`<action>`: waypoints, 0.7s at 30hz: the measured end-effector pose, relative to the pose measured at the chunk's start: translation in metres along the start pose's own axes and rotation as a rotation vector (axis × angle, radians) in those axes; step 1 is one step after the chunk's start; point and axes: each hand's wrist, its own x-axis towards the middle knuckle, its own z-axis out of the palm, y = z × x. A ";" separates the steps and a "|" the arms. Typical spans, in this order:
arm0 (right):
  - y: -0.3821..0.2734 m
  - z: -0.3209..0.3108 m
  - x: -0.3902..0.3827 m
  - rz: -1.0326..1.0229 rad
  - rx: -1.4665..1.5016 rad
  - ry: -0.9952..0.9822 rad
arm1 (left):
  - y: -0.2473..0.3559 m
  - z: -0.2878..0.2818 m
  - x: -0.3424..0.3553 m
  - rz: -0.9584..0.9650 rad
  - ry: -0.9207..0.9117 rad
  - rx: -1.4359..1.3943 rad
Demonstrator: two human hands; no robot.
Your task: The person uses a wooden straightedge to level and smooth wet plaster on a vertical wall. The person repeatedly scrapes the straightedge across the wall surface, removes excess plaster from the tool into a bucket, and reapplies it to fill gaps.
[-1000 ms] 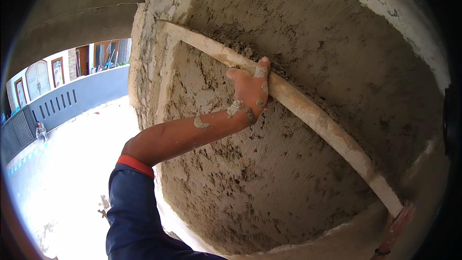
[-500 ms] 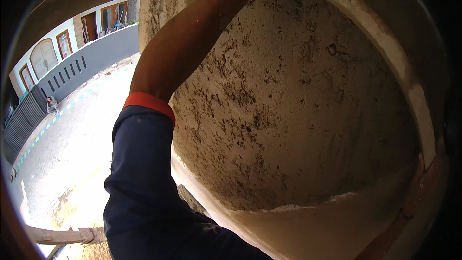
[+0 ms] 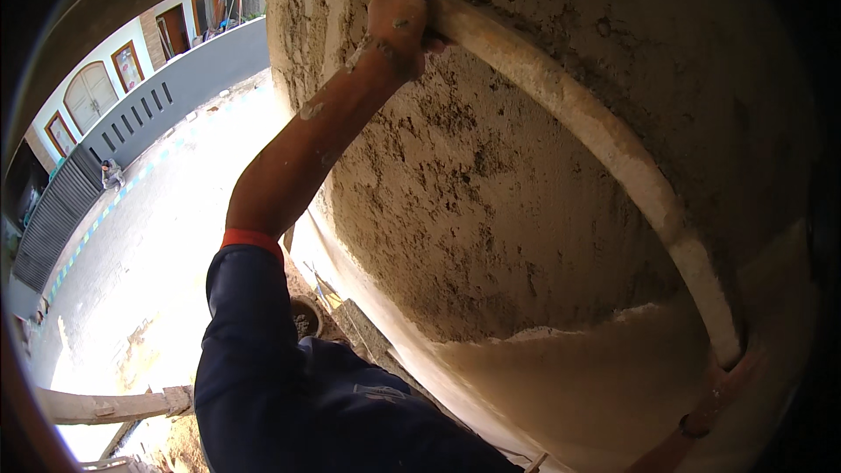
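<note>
A long, pale, mortar-smeared plasterer's straightedge [image 3: 561, 101] lies across a rough plastered wall [image 3: 473, 210], its shape bent by the lens. Toward its upper left part, my left hand [image 3: 403, 26] is closed round it, with wet mortar stuck on the wrist and forearm. My right hand [image 3: 736, 375] grips the lower right end, in dim light. Along the upper edge of the straightedge sits a ridge of dark mortar [image 3: 604, 52]. Below the bar the wall is pitted and coarse. A smoother, lighter plaster band [image 3: 578, 385] runs beneath a ragged edge.
Down by the foot of the wall is a round container [image 3: 307, 317] with grey mix. A wooden pole [image 3: 114, 406] crosses at lower left. Beyond lie a bright paved street [image 3: 166, 219], a grey boundary wall [image 3: 206, 66], and a person [image 3: 112, 173] sitting beside a gate.
The straightedge now sits lower in view, and both hands have come down and left with it. My left hand, cut off at the top before, is now fully visible. The view has shifted slightly.
</note>
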 end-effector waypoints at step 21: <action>-0.021 -0.079 -0.022 -0.294 0.677 -0.372 | -0.160 -0.039 -0.430 -0.960 0.631 -0.635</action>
